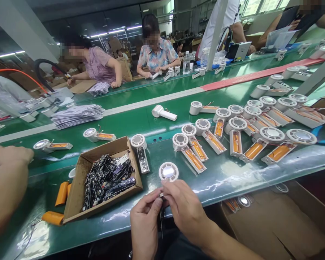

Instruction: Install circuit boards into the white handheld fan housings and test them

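Both my hands meet at the near edge of the green bench. My left hand [144,222] pinches a small part with a thin dark strip hanging below it. My right hand [184,207] closes on the same part from the right, just under the round white head of a fan unit [168,172]. A cardboard box [76,187] of dark circuit boards [108,178] lies to the left of my hands. One fan unit with a board fitted [141,151] rests beside the box.
Several open fan units with orange batteries [233,139] cover the bench at right. Loose orange batteries [58,202] lie left of the box. A co-worker's arm [5,180] rests at far left. Other people work across the green conveyor [141,104]. A large carton [276,220] sits below right.
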A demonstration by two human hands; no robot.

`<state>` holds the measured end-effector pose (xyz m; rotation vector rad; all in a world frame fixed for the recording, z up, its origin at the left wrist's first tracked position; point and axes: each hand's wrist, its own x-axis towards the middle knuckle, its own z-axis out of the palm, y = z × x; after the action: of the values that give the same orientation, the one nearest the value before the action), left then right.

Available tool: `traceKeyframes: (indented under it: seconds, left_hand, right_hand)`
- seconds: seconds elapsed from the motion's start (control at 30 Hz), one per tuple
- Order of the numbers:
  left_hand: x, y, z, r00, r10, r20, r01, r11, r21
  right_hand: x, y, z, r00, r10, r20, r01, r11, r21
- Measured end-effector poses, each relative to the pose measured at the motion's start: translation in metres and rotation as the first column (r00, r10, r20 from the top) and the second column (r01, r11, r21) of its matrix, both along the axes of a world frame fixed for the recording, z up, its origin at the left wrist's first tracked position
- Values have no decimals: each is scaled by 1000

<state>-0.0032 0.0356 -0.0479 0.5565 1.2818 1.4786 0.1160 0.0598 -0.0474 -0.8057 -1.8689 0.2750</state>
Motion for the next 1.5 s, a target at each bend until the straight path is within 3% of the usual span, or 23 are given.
traceKeyframes:
  seconds: [0.3,0.53,0.7,0.8,0.9,0.97,1.0,1.1,1.2,1.27,1.33,1.37,1.43,1.5]
  left_hand:
    - [1,2,5,994,-18,-104,17,1000,-6]
    - [-1,-1,3,995,-86,-49,87,996,12]
    - [-3,1,1,992,-81,-98,83,996,16]
    - [-2,0,6,978,-29,-207,40,998,51]
    - [1,-9,16,942,-15,-335,44,996,80]
    - [5,-18,21,930,-53,-364,84,994,72]
    - [6,-22,23,933,-69,-354,101,992,71]
    - [5,-24,21,923,-117,-366,150,987,64]
    - [3,-11,14,797,-214,-565,239,971,-31]
    - [5,0,9,699,-289,-654,299,949,-99]
    - [10,8,6,681,-332,-653,343,932,-117]
    - [13,10,5,711,-323,-624,343,935,-94]
    - [20,11,2,803,-293,-520,330,944,-22]
    - [25,9,0,854,-263,-450,318,947,49]
  right_hand:
    - [8,7,2,991,106,78,-114,989,99]
    - [10,8,-2,996,93,17,-93,995,35]
    - [11,5,4,997,60,50,-61,998,18]
    - [12,-4,13,990,-16,141,22,999,-45]
    - [16,-13,22,989,22,143,13,970,-242]
    - [21,-13,27,996,70,50,-38,882,-470]
    - [25,-10,29,997,67,-22,-67,805,-590]
    - [41,5,34,956,10,-293,-258,501,-826]
    - [52,19,35,804,-36,-593,-576,197,-793]
    - [54,22,33,688,-70,-723,-721,51,-691]
    - [50,21,31,600,-93,-795,-800,-37,-599]
    - [48,19,30,561,-107,-821,-828,-58,-558]
    - [43,15,30,483,-151,-863,-876,-64,-479]
    - [42,12,33,410,-217,-886,-910,-34,-413]
